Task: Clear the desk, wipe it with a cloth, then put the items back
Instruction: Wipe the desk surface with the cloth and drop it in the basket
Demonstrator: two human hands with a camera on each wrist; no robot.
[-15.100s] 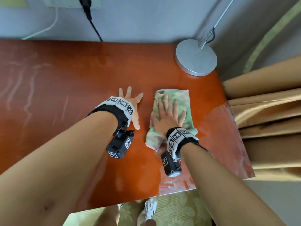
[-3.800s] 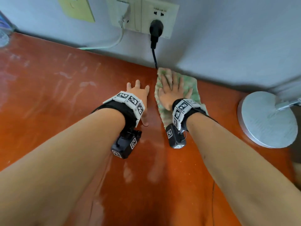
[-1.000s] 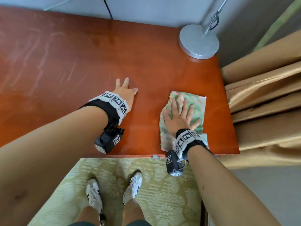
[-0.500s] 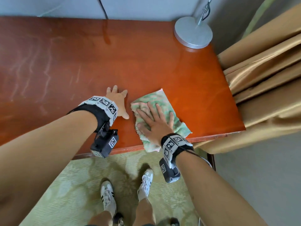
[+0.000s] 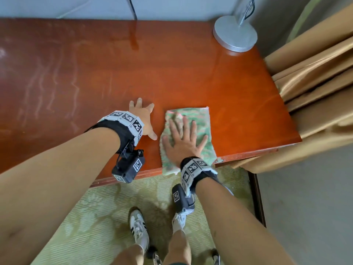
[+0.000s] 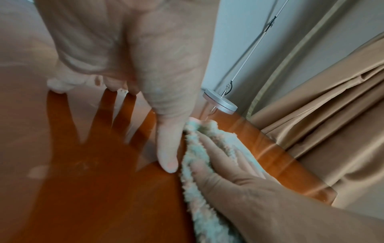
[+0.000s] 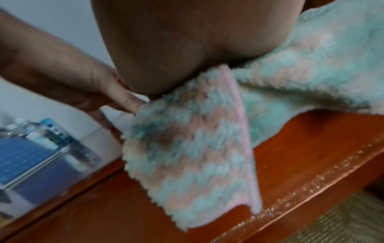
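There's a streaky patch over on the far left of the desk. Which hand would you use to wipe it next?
The right hand: it already presses flat on the cloth. The left hand lies nearer the streaks but rests bare on the desk.

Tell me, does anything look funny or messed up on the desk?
A little. The cloth under the right hand hangs over the desk's front edge, which looks chipped and flaky. Pale streaks show on the desk's left part. The left hand lies flat beside the cloth. Nothing is spilled.
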